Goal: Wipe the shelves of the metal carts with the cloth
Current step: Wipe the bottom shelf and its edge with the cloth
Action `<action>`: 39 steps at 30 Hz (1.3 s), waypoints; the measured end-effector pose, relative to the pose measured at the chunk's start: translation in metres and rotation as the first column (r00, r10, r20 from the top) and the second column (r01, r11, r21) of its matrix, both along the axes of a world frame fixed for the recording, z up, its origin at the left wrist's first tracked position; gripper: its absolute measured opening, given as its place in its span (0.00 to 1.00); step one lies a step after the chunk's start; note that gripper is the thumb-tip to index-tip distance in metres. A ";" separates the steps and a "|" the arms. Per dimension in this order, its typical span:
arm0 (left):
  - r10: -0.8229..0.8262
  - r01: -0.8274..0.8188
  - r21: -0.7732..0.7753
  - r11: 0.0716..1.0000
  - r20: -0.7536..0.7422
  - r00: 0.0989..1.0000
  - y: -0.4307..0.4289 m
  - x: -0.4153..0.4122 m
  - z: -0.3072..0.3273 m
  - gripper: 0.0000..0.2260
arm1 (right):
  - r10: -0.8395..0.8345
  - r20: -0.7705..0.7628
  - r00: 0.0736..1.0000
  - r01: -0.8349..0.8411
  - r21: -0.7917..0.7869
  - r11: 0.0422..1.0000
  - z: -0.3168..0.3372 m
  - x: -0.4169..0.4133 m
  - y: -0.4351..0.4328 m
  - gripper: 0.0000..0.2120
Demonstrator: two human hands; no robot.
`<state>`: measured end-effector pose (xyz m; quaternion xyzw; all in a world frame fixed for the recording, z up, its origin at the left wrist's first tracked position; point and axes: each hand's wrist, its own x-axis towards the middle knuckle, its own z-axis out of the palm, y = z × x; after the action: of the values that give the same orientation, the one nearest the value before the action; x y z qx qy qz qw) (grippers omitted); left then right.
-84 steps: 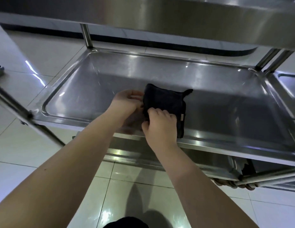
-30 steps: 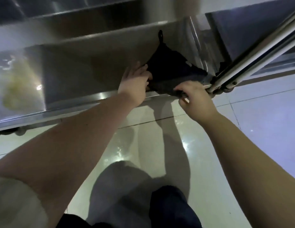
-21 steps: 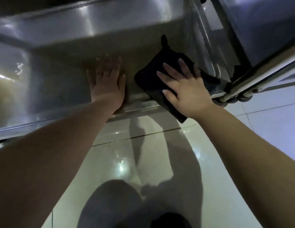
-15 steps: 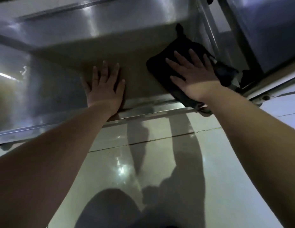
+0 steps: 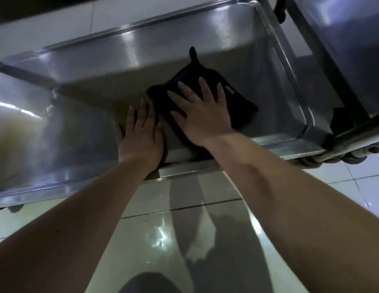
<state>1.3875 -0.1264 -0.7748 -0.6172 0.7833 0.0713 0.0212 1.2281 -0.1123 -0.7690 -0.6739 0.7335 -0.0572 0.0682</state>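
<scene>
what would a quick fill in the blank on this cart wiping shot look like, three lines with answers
1. The right hand presses flat on a ____ cloth.
2. The left hand lies flat on the bare metal shelf, to the ____ of the cloth.
3. The floor below the shelf is laid with pale ____.

Missing words: black; left; tiles
</scene>
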 end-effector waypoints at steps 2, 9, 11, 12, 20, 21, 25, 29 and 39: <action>0.000 0.000 -0.011 1.000 -0.014 1.000 0.000 -0.002 0.000 0.24 | -0.114 -0.029 0.993 0.114 -0.001 0.993 0.000 -0.051 -0.013 0.25; -0.005 0.006 0.015 1.000 -0.012 1.000 -0.002 -0.001 0.001 0.24 | -0.473 -0.042 0.880 0.475 0.065 0.878 0.001 -0.108 -0.035 0.26; -0.004 0.004 0.022 1.000 -0.009 1.000 -0.003 -0.001 0.001 0.24 | -0.456 -0.023 0.890 0.456 0.057 0.888 0.002 -0.070 -0.047 0.27; -0.007 0.007 0.025 1.000 -0.009 1.000 -0.004 -0.001 0.002 0.25 | -0.394 -0.007 0.919 0.393 0.051 0.918 0.003 -0.046 -0.051 0.27; 0.005 -0.005 0.031 1.000 -0.005 1.000 0.000 -0.001 0.001 0.25 | -0.012 0.023 1.000 0.012 0.007 1.000 0.000 0.004 -0.054 0.25; 0.010 -0.010 0.028 1.000 -0.013 1.000 0.001 -0.002 0.002 0.25 | -0.059 0.013 0.998 0.059 0.005 0.998 0.000 -0.018 -0.057 0.25; 0.002 -0.002 0.012 1.000 -0.007 1.000 0.001 -0.004 0.002 0.25 | -0.334 -0.002 0.942 0.334 0.057 0.941 0.004 -0.109 -0.060 0.26; 0.009 -0.009 0.017 1.000 0.004 1.000 0.000 -0.006 0.002 0.25 | -0.461 -0.017 0.887 0.461 0.067 0.885 0.004 -0.105 -0.064 0.26; 0.012 -0.012 0.009 1.000 -0.009 1.000 0.004 -0.004 0.001 0.25 | 0.033 0.016 0.999 -0.033 0.034 0.999 0.003 0.014 -0.062 0.25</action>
<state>1.3831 -0.1228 -0.7733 -0.6215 0.7793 0.0780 0.0200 1.2419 -0.1745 -0.7663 -0.6841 0.7226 -0.0488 0.0865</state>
